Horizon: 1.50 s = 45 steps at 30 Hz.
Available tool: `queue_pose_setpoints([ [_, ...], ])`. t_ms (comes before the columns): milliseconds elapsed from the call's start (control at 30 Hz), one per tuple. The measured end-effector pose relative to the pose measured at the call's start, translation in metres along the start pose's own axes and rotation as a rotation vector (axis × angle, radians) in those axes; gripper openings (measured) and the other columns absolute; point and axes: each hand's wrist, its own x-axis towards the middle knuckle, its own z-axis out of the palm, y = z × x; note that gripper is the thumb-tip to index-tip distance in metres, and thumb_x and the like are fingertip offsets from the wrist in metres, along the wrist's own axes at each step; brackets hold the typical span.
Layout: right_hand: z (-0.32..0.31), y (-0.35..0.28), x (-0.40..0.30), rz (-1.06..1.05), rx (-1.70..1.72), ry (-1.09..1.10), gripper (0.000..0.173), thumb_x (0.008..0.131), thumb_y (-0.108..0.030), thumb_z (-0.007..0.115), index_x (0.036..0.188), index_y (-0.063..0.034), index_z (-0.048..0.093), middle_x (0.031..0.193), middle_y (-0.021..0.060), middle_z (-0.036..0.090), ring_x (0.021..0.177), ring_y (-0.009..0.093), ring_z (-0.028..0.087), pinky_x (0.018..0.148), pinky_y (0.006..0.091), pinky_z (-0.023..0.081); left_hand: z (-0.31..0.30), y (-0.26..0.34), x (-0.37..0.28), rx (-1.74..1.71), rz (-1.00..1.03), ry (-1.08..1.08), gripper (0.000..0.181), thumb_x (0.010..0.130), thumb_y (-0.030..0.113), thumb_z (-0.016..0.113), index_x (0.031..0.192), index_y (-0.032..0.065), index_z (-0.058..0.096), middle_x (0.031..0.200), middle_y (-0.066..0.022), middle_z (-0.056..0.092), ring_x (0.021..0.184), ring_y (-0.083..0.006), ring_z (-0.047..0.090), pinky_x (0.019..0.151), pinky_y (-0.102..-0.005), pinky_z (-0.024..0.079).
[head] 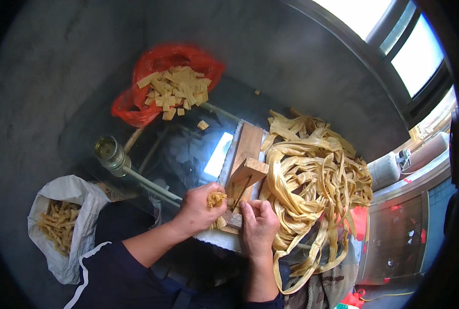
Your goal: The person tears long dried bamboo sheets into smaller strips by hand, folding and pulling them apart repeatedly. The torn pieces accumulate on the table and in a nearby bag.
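Observation:
My left hand (203, 210) is closed around a bunched, crumpled tan strip (216, 199), with more of the material poking out below the fist. Beside it, my right hand (261, 228) has thumb and fingertips curled together near the lower end of a thin metal rod (243, 192); whether it pinches anything is hidden. The rod slants between a raised wooden block (254, 168) and the near end of a wooden board (248, 140). A small worn block (234, 220) sits on that end, between my hands. White padding (223, 240) lies beneath the board.
A heap of long tan fibrous strips (310, 174) lies to the right. At the back, a red plastic bag (136, 110) holds cut pieces. A cup (111, 154) stands left on the glass tabletop (175, 170). A white woven sack (55, 266) at lower left contains twisted pieces.

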Motion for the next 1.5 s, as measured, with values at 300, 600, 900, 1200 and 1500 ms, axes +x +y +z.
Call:
queue_pose_setpoints([
  [300,0.001,-0.011,-0.031,0.001,0.483,0.253,0.002,0.09,-0.001,0.058,0.09,0.0013,0.059,0.081,0.0062,0.06,0.069,0.011,0.054,0.064,0.0235,0.045,-0.04,0.005,-0.03,-0.174,0.091,0.091,0.014,0.084,0.011,0.07,0.093,0.0053,0.06,0.083,-0.0005,0.06,0.073,-0.0071,0.055,0.063,-0.0236,0.046],
  [600,0.02,-0.08,-0.026,0.784,0.915,-0.673,0.029,0.093,-0.02,0.055,0.117,-0.0034,0.054,0.088,0.0065,0.061,0.067,0.012,0.054,0.055,0.022,0.043,-0.19,0.063,-0.148,0.063,-0.069,0.409,0.011,0.082,0.005,0.063,0.092,0.0049,0.059,0.078,-0.0028,0.058,0.066,-0.0087,0.055,0.058,-0.0233,0.044],
  [900,0.035,-0.109,-0.06,-0.236,0.558,-0.566,0.053,0.086,-0.014,0.064,0.131,0.0005,0.039,0.119,0.0225,0.053,0.106,0.034,0.056,0.091,0.038,0.046,-0.347,-0.019,-0.237,0.569,-0.441,0.477,0.031,0.088,0.025,0.061,0.104,-0.0003,0.058,0.1,-0.0077,0.059,0.094,-0.0192,0.055,0.087,-0.0315,0.042],
  [1200,-0.109,-0.011,-0.114,-0.188,-0.488,0.165,0.05,0.073,-0.014,0.074,0.114,-0.0004,0.05,0.105,0.0156,0.056,0.097,0.033,0.054,0.083,0.0411,0.044,-0.283,0.019,-0.218,1.149,0.139,0.489,0.033,0.082,0.007,0.059,0.114,-0.0011,0.056,0.117,-0.0177,0.057,0.117,-0.0343,0.049,0.102,-0.0438,0.033],
  [1500,-0.135,-0.043,-0.134,0.177,0.341,-0.12,0.012,0.095,-0.008,0.052,0.1,0.0028,0.055,0.078,0.0057,0.061,0.069,0.011,0.057,0.066,0.0245,0.048,-0.093,0.077,-0.156,0.487,0.431,-0.237,0.034,0.068,0.0,0.069,0.101,0.0001,0.061,0.103,-0.0158,0.064,0.094,-0.0328,0.061,0.083,-0.0397,0.048],
])
